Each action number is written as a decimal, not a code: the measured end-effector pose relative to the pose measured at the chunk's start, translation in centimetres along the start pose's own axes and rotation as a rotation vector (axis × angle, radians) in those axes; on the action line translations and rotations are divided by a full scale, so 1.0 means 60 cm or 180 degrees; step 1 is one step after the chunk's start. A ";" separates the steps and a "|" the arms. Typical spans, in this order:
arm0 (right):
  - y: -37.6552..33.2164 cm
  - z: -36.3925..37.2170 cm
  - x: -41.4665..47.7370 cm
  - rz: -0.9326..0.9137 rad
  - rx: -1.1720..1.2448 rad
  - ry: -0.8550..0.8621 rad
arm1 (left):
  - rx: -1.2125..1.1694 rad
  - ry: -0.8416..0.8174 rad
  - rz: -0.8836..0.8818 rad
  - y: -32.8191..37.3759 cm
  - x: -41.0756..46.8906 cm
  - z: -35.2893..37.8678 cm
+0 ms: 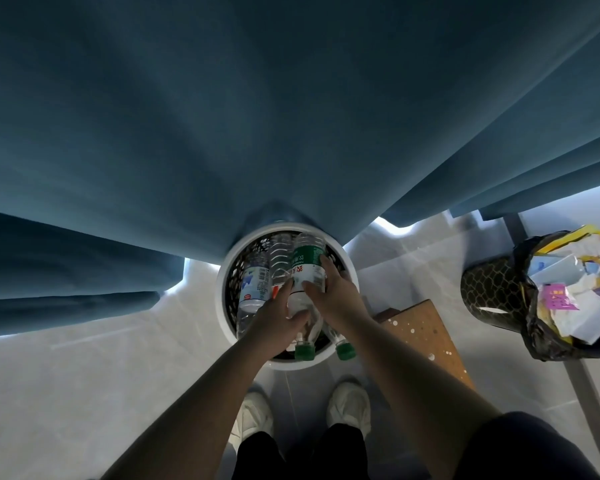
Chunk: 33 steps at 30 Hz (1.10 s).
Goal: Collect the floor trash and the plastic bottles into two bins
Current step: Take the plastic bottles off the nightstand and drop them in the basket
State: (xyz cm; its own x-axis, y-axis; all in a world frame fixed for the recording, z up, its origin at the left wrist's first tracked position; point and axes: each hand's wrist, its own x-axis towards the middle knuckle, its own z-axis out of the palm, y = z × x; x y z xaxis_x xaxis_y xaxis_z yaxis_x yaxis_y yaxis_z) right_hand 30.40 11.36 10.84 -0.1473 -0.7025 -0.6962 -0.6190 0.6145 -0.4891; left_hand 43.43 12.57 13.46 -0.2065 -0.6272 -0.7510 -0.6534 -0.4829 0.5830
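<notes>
Nearest the person, both hands work over the white bin: the left hand and right hand each wrap the green-label bottle, pressing it down among bottles already inside. Farther right of that bin, the bagged bin holds paper trash, keeping both sorts apart.
</notes>
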 end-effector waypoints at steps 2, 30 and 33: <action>0.000 0.007 0.007 -0.0010 -0.0085 0.0050 | 0.0240 -0.0021 -0.0011 -0.003 0.012 -0.008; 0.001 0.018 0.038 -0.0150 -0.0601 -0.0329 | 0.2026 0.0353 -0.0539 -0.097 0.020 -0.055; 0.013 0.014 0.020 -0.0235 -0.0482 -0.0234 | 0.1568 0.0503 -0.0668 -0.090 0.011 -0.059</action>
State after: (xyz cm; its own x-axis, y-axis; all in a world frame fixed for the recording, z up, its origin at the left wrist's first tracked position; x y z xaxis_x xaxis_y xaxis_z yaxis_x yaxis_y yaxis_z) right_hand 30.41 11.28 9.16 -0.0438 -0.7121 -0.7007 -0.7360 0.4972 -0.4594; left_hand 49.41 12.59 10.90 0.0515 -0.6508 -0.7575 -0.9397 -0.2884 0.1838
